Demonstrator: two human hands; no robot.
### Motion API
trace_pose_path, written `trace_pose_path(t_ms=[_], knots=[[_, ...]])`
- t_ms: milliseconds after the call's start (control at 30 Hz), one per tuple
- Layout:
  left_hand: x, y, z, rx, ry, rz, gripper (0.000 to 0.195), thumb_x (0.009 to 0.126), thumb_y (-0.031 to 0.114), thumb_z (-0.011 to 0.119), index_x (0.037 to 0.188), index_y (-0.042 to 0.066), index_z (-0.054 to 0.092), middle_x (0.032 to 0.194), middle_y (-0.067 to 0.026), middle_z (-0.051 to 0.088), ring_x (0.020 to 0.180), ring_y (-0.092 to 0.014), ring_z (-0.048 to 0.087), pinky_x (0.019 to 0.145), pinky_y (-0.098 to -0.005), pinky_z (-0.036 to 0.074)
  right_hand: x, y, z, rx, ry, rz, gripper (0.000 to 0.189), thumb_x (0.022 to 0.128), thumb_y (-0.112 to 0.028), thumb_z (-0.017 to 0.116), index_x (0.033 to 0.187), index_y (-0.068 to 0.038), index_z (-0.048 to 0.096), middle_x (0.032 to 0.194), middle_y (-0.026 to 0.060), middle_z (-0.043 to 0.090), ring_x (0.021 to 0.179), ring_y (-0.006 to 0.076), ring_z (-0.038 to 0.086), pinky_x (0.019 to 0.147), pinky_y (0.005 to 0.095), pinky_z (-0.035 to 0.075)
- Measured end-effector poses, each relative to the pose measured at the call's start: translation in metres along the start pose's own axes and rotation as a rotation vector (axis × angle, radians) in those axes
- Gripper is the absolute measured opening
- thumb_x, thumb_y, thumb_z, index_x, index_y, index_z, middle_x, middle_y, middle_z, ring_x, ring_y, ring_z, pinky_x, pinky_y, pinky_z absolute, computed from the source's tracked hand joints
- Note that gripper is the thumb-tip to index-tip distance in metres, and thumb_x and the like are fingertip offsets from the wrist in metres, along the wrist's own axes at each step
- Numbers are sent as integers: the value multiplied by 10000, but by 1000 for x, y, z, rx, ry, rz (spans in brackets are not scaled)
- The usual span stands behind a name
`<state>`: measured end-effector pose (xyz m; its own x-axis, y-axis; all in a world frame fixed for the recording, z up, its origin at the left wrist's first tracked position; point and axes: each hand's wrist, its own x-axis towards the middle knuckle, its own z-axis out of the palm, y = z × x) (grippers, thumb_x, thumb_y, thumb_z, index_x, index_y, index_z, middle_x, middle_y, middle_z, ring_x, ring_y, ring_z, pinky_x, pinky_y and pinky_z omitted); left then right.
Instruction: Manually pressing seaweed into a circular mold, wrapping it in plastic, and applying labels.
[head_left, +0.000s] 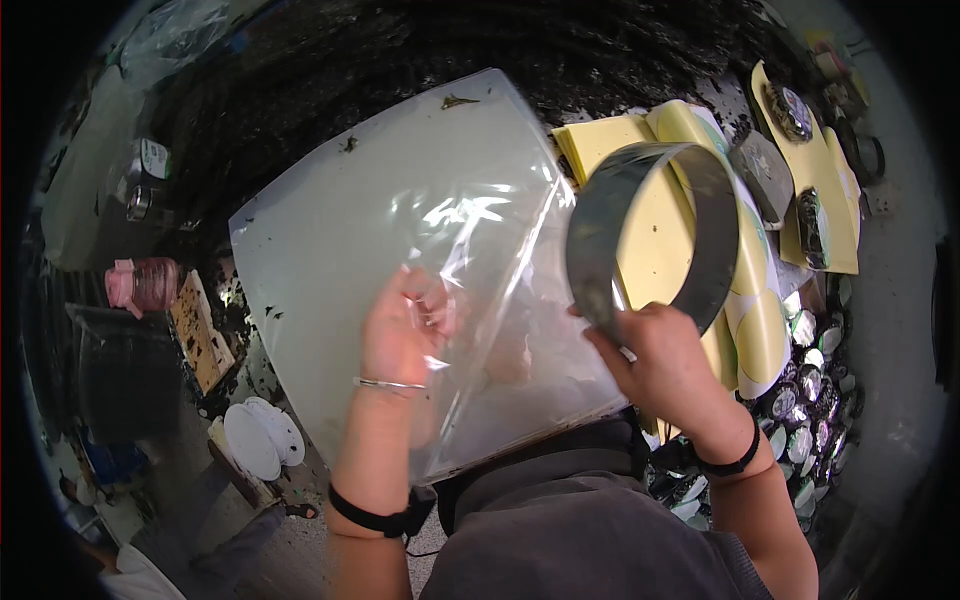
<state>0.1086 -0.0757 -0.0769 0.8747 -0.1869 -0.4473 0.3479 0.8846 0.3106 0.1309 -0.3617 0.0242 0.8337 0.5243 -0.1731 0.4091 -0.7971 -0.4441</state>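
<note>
My right hand (660, 352) grips the lower edge of a wide grey metal ring (600, 217), which is tilted up over yellow sheets (600, 142). In front of me lies a large whitish board or stack of sheets (322, 225) with a few dark scraps on it. Clear plastic film (480, 217) covers part of this surface, creased and shiny. My left hand (409, 322) is at the film, palm up with curled fingers; part of it looks to be behind the film, and whether it grips the film is unclear.
Dark leafy material (300, 82) is heaped beyond the board. At the left are a pink jar (146, 285), a wooden board (199, 334) and a white spool (262, 439). At the right lie a grey block (761, 176) and many small shiny wrapped packets (806, 405). Another person (142, 574) is at the lower left.
</note>
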Motion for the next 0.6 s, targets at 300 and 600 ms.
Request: trace_pose_path(t_ms=[300, 600], knots=[[-37, -69, 114, 960, -403, 170, 133, 939, 67, 689, 1041, 18, 619, 1025, -82, 674, 927, -173, 662, 851, -298, 549, -32, -65, 99, 19, -586, -755, 432, 949, -289, 587, 1338, -101, 562, 1323, 167, 569, 1231, 317, 553, 1021, 455, 436], [-111, -72, -1, 1618, 104, 1357, 251, 803, 102, 806, 1024, 39, 705, 1156, -148, 694, 937, -322, 692, 816, -386, 568, -10, 0, 98, 204, 178, -427, 396, 929, -114, 647, 1305, 9, 648, 1322, 205, 659, 1273, 419, 594, 1131, 502, 419]])
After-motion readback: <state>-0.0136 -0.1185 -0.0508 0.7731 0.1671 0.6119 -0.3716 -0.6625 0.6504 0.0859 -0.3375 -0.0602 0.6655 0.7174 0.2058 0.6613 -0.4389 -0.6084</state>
